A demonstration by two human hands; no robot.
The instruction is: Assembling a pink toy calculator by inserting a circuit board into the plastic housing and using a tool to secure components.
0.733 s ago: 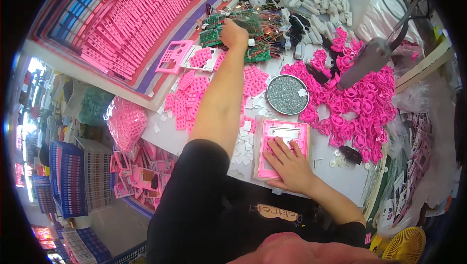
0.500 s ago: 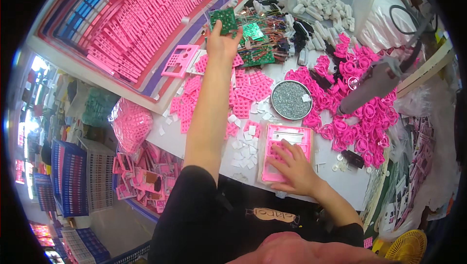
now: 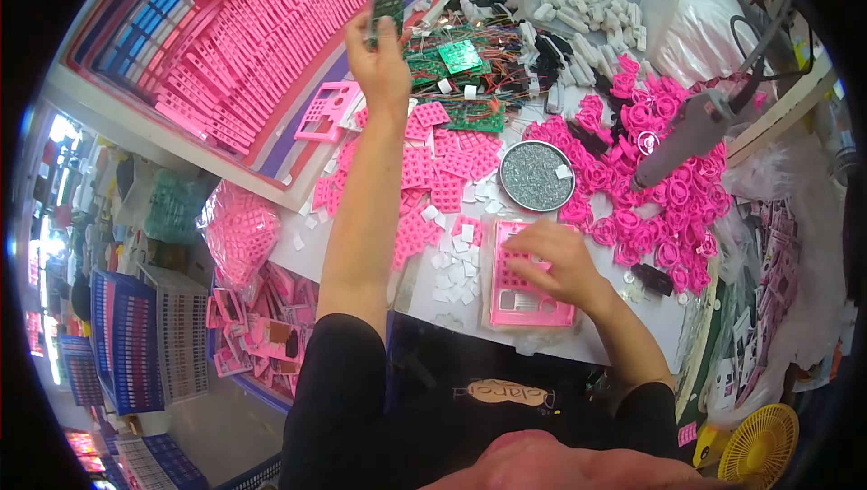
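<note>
My left hand [image 3: 381, 61] is raised at the far end of my outstretched arm. It pinches a green circuit board [image 3: 388, 9], tilted nearly edge-on, beside the heap of wired boards [image 3: 438, 61]. In front of me lies a pink calculator case [image 3: 533, 317], with a keypad grid and grey rectangular parts in it. My right hand [image 3: 564, 260] is over the upper part of that case, fingers apart and slightly bent, and hides what is beneath. Pink keypad sheets [image 3: 417, 168] are spread to the left of the case.
A round tin of small metal screws [image 3: 537, 176] stands beyond the case. An electric screwdriver [image 3: 686, 142] hangs over pink ring-shaped parts [image 3: 673, 237]. White squares [image 3: 456, 282] lie scattered by the case. A box of pink frames [image 3: 262, 47] is at far left; a clear bin [image 3: 587, 11] holds white parts.
My left hand has moved left and away from the heap with the circuit board, which has tilted. My right hand has shifted up the case, uncovering its near part.
</note>
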